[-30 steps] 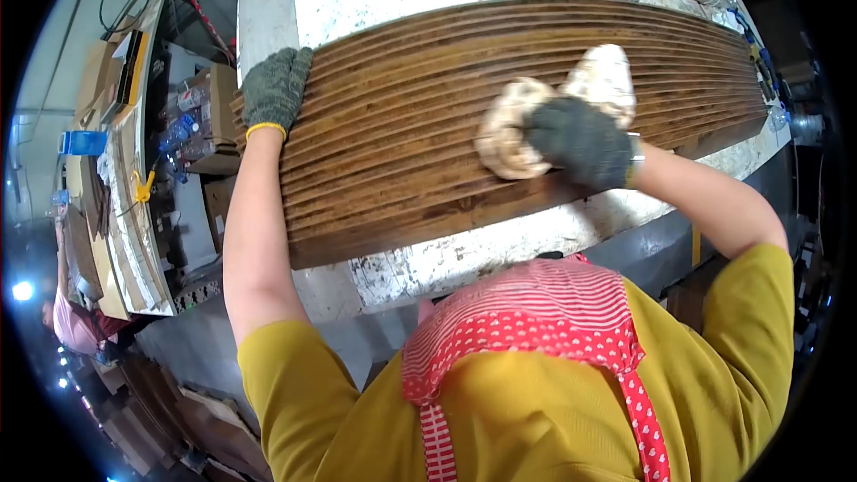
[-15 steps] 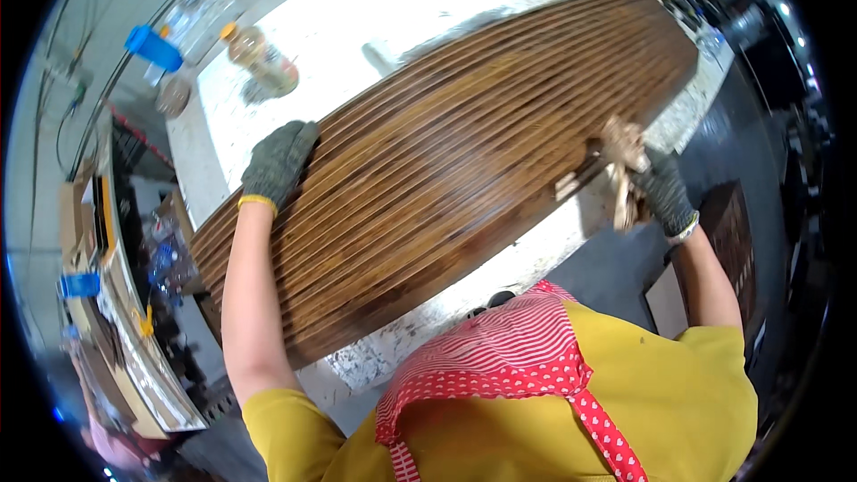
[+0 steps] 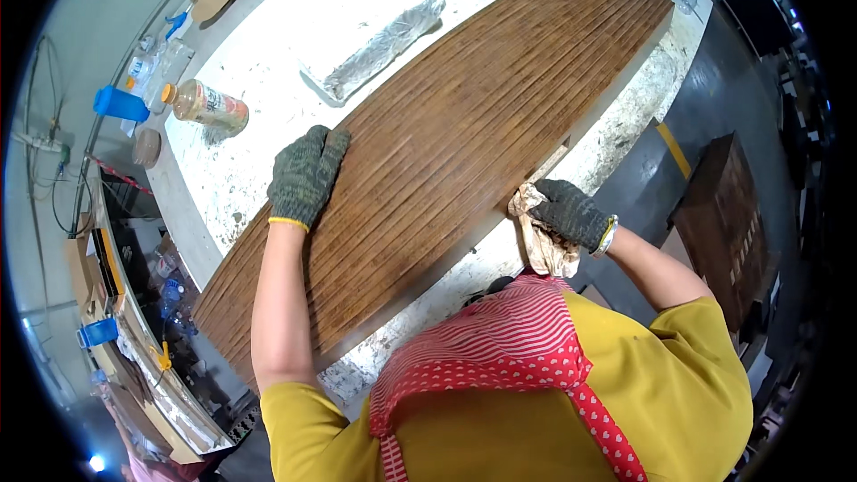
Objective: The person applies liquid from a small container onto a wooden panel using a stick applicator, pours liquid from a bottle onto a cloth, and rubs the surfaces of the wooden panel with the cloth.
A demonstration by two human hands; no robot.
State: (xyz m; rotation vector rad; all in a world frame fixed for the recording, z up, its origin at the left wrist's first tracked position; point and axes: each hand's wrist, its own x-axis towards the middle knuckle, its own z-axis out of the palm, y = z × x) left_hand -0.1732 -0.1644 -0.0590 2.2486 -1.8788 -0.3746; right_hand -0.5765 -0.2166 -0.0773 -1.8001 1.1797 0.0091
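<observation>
A long brown wooden panel (image 3: 446, 161) with grooves running lengthwise lies across the white table. My left hand (image 3: 308, 177), in a dark grey-green knit glove with a yellow cuff, grips its far edge toward the left end; the fingertips are partly hidden. At the near side, my right hand (image 3: 571, 214), gloved alike, is closed on a crumpled, brown-stained cloth (image 3: 549, 250). The cloth touches the panel's near side edge and hangs down from my fingers. Just right of it, a short pale slot (image 3: 552, 161) shows in that side.
Beyond the panel lies a plastic-wrapped bundle (image 3: 384, 49) on the stained white table (image 3: 268, 54). A bottle with an orange cap (image 3: 205, 107) and a blue cup (image 3: 120, 104) stand at the left. Dark wooden pieces (image 3: 723, 223) are on the floor at right.
My right hand has moved left and nearer along the panel's near edge with the cloth. My left hand stays at the far edge. The view has shifted.
</observation>
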